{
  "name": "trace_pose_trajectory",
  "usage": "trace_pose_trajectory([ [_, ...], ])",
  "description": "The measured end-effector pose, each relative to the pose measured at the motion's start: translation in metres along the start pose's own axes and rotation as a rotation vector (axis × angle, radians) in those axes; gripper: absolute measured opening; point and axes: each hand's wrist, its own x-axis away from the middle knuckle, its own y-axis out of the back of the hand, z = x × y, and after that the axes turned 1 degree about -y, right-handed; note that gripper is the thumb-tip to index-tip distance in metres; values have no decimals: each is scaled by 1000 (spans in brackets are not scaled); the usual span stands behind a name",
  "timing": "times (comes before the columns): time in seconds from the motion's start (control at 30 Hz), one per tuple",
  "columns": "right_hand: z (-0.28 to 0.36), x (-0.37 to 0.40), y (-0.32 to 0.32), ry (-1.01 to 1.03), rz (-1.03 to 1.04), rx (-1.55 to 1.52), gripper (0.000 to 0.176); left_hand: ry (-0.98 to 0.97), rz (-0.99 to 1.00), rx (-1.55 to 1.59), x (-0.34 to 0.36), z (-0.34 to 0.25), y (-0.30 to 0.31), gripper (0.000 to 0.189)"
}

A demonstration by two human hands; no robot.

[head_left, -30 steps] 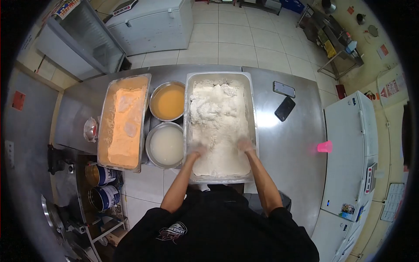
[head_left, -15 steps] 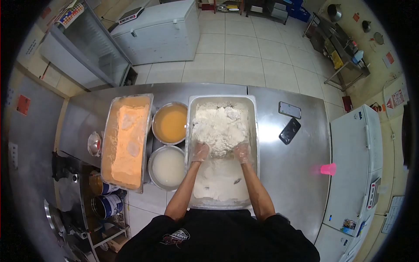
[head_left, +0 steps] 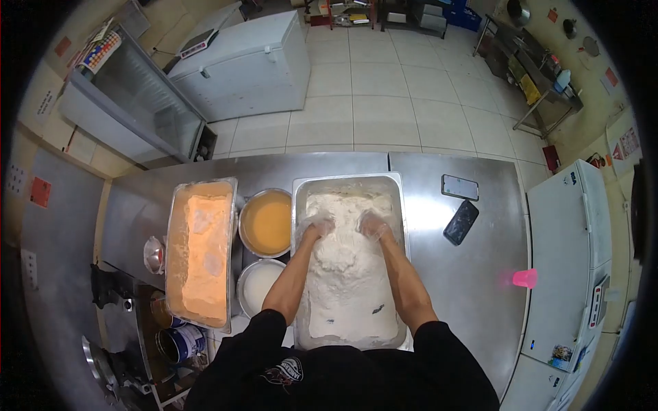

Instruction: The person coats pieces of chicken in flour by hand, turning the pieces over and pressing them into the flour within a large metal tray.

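Observation:
A deep metal tray (head_left: 298, 179) of white flour (head_left: 349, 291) lies in front of me. Both my hands wear clear plastic gloves and work in the flour toward its far half. My left hand (head_left: 319, 225) is near the left wall, its fingers mostly sunk in flour. Across a ridge of flour, my right hand (head_left: 373, 225) is in the same pose, its fingertips hidden. Whether either one grips anything under the flour does not show. A few small dark bits lie on the flour at the near end.
Left of the tray stand a bowl of orange liquid (head_left: 266, 222), a bowl of whitish liquid (head_left: 257, 288) partly behind my left arm, and a tub of orange powder (head_left: 205, 267). Two phones (head_left: 460, 187) and a pink cup (head_left: 525, 278) are on the right.
Both hands have moved away from my body, from mid-tray toward the far end. The heaped flour there is now lower, with a mound nearer me. The camera view has tilted up slightly.

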Motion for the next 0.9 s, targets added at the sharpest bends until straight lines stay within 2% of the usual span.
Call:
trace_pose_trajectory([
  [0.03,-2,9,-14,27,48,-96,18,-19,81,-20,17,1,-2,41],
  [0.13,12,37,14,-107,451,-475,19,-69,286,7,79,-10,-1,40],
  [0.17,19,42,27,-151,579,-598,19,-34,315,-3,91,-21,4,39],
  [0.23,34,37,70,-33,98,-73,17,103,392,-73,106,-59,29,37],
  [0.3,33,-8,83,-114,381,130,16,-63,198,-220,81,-39,16,37],
  [0.33,35,-20,61,64,181,57,17,-151,95,-305,68,-33,16,37],
  [0.37,37,-31,37,249,-18,20,19,-69,3,-346,55,-39,26,38],
  [0.4,44,-43,3,320,-108,-43,17,15,-86,-378,43,-46,36,39],
  [0.47,52,-58,-62,340,-104,-154,15,65,-183,-339,28,-42,46,36],
  [0.53,43,-60,-97,280,24,-251,14,7,-150,-304,32,-32,39,34],
  [0.6,99,15,92,421,314,325,15,-74,-98,-349,54,-24,15,32],
  [0.73,90,100,109,72,481,377,25,-105,-1,-469,109,-13,-28,28],
  [0.8,92,137,72,80,142,199,23,-96,53,-529,133,-4,-45,26],
  [0.87,83,155,16,-121,21,47,26,-85,90,-561,152,2,-59,24],
  [0.9,77,161,-23,-321,79,-31,29,-54,71,-470,159,11,-74,24],
])
